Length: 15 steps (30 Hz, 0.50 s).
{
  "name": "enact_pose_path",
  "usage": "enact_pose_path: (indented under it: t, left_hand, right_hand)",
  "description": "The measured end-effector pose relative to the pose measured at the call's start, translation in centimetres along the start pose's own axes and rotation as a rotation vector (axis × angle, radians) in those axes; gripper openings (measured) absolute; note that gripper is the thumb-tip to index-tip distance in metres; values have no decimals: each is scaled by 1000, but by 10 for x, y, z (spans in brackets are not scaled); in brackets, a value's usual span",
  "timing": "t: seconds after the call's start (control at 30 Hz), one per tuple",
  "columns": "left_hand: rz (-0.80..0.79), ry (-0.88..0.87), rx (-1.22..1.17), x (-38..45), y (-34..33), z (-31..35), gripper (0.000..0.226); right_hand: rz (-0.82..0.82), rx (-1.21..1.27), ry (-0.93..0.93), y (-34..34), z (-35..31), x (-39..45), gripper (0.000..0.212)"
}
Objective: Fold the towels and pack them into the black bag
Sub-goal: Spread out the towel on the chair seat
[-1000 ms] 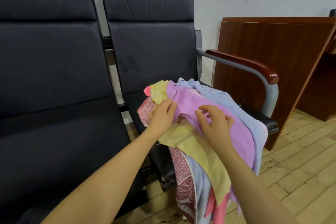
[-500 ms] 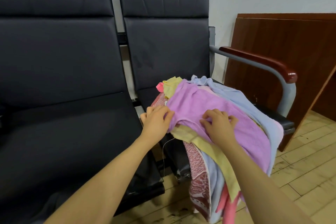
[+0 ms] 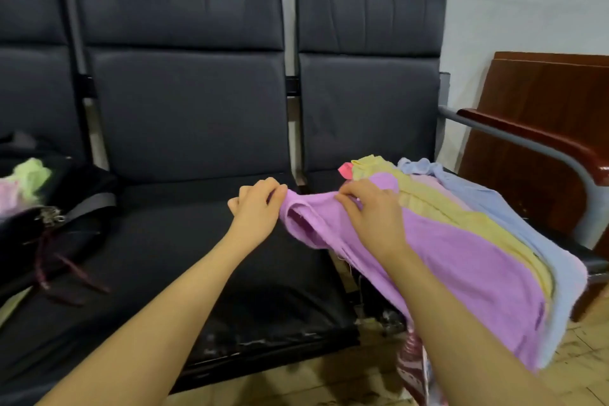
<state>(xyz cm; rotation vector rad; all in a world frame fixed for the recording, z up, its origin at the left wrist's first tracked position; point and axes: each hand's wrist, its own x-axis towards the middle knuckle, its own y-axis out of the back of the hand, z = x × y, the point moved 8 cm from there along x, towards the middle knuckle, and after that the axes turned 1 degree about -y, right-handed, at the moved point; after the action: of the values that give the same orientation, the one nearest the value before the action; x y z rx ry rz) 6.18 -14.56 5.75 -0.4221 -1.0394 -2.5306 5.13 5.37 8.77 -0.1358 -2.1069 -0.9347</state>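
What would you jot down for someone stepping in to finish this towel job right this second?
Left hand grips the near corner of the purple towel. Right hand pinches its upper edge.
The purple towel lies on top of the towel pile on the right-hand seat, partly drawn toward the middle seat.
The black bag sits open on the left seat with a green towel and something pink showing inside.
Done: some towels look packed.
Left: fold the purple towel, bag it, then do the yellow, blue and other towels.

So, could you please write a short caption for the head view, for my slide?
Both hands, left and right, pull the purple towel off the towel pile toward the middle seat; black bag at left.
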Motion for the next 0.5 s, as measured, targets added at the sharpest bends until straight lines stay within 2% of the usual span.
enact_pose_path:
  t: [0.17, 0.33, 0.5]
  left_hand:
    - [89, 117, 2, -22, 58, -65, 26]
    - [168, 193, 58, -37, 107, -117, 22]
    - [272, 200, 175, -46, 144, -144, 23]
  right_hand:
    - [-130, 109, 52, -64, -57, 2, 12]
    - [-181, 171, 79, -113, -114, 2, 14]
    - [-233, 356, -84, -154, -136, 5, 10]
